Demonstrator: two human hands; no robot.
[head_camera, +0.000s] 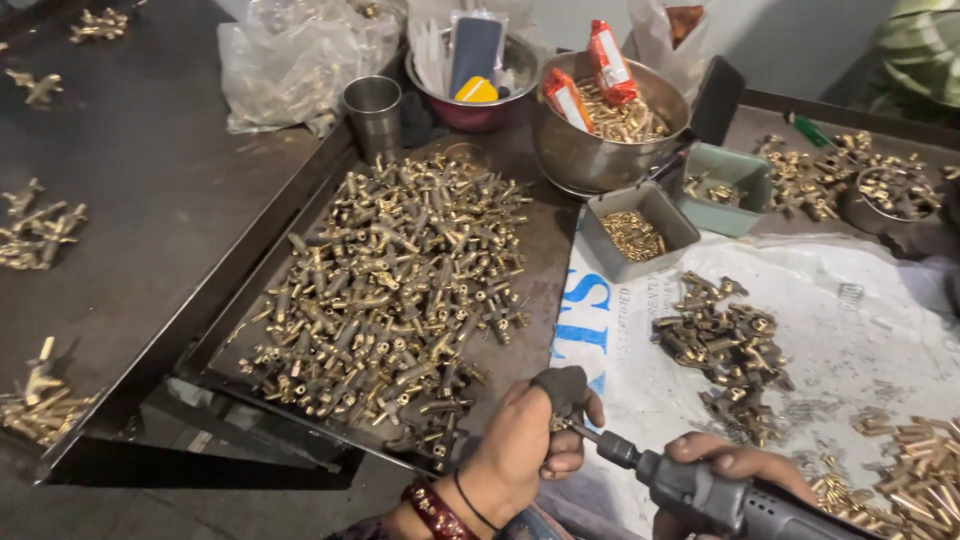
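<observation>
Left hand: the left hand (520, 445) is sitting at the lower middle of the frame, fingers curled tight around a dark-capped brass fitting (562, 392), gripping it.
Right hand: the right hand (735, 468) is closing around the grey body of a power screwdriver (715, 495) at the lower right, thumb lying along the top.
Tool tip: the screwdriver's thin bit is pointing up and left and is meeting the fitting just below its dark cap; whether it is seated in a screw is hard to tell, since the fingers are covering the spot.
Wrist: red and black bangles (438, 510) are showing on the left wrist at the bottom edge.
Big pile: a heap of brass fittings (390, 290) is lying in a dark metal tray (545, 270) in the centre, just above the left hand.
Small pile: more fittings (725, 345) are lying on a white printed sack (850, 320) at the right, above the right hand.
Loose tubes: short brass tubes (915, 480) are lying at the lower right corner.
Containers: a steel bowl (600, 150) with small brass parts and red packets is standing at the upper middle, beside a small grey tray (640, 232) of tiny parts and a steel cup (374, 105).
</observation>
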